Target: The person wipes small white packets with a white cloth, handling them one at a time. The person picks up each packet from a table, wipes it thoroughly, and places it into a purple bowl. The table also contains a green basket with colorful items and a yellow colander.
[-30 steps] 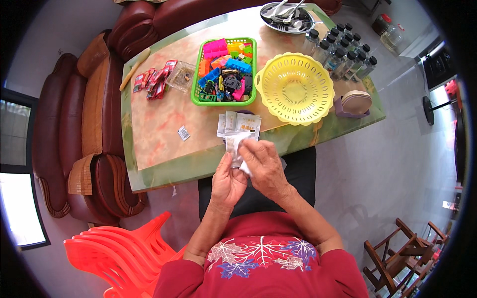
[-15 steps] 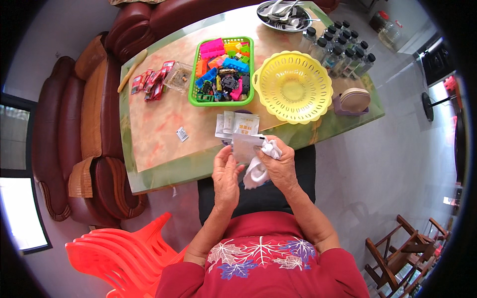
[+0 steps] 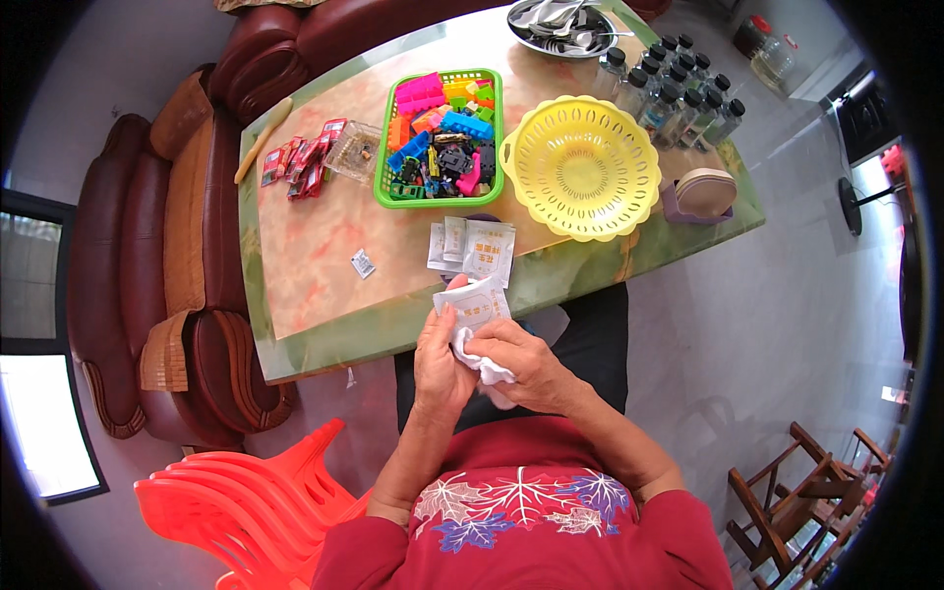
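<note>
My left hand is closed on a white sachet with printing on it, thumb on its face and fingers behind. Bunched in my right hand is a white cloth, pressed against the sachet's lower edge. Both hands are close together just off the table's near edge. Beyond them, several more white sachets lie on a dark purple thing mostly hidden beneath them. One small white packet rests apart to the left.
A green basket of toy bricks, a yellow colander, several capped bottles and a bowl of spoons stand on the table. Red packets lie at left beside a clear tray. Red plastic chairs are stacked lower left.
The sachet has turned so its printed face shows, and my left hand now grips it. My right hand has moved left and down, bringing the cloth onto the sachet.
</note>
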Available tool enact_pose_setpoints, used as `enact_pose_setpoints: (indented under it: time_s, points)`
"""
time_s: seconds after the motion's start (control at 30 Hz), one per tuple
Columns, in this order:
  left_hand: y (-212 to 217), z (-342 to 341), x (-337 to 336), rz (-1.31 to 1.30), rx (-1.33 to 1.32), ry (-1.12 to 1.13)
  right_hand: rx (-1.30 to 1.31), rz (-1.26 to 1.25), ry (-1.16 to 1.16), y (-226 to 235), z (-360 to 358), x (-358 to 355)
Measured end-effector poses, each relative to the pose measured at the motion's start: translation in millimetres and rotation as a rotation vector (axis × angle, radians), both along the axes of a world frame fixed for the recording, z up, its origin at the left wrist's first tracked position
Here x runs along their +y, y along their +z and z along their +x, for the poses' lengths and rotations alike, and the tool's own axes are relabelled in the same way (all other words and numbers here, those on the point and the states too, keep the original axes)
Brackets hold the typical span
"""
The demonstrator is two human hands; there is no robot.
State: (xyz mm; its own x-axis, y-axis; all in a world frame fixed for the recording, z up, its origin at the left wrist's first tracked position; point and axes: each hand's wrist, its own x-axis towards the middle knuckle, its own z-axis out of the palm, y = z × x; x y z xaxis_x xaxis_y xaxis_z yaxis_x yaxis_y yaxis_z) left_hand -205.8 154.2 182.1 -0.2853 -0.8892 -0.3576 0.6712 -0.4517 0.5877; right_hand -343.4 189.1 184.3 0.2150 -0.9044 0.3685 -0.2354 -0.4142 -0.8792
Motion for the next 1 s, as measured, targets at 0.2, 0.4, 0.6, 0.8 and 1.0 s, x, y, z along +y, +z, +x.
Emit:
enact_pose_setpoints:
  time_s: [0.2, 0.4, 0.6, 0.8, 1.0]
  points:
    - [8, -4, 0, 0.01, 0.028, -0.011, 0.119, 0.022, -0.398, 11, -12, -19]
    - [1, -7, 6, 0.033, 0.022, 0.003, 0.355, -0.174, -0.261, 3, 13, -21]
    - [-1, -7, 6, 0.05, 0.042, 0.005, 0.38, -0.179, -0.319, 2, 9, -27]
    - [8, -12, 5, 0.05, 0.167, -0.015, 0.452, -0.127, -0.507, 1, 10, -26]
    - [-11, 1, 0, 0.092, 0.24, -0.019, 0.514, -0.222, -0.28, -1, 22, -6]
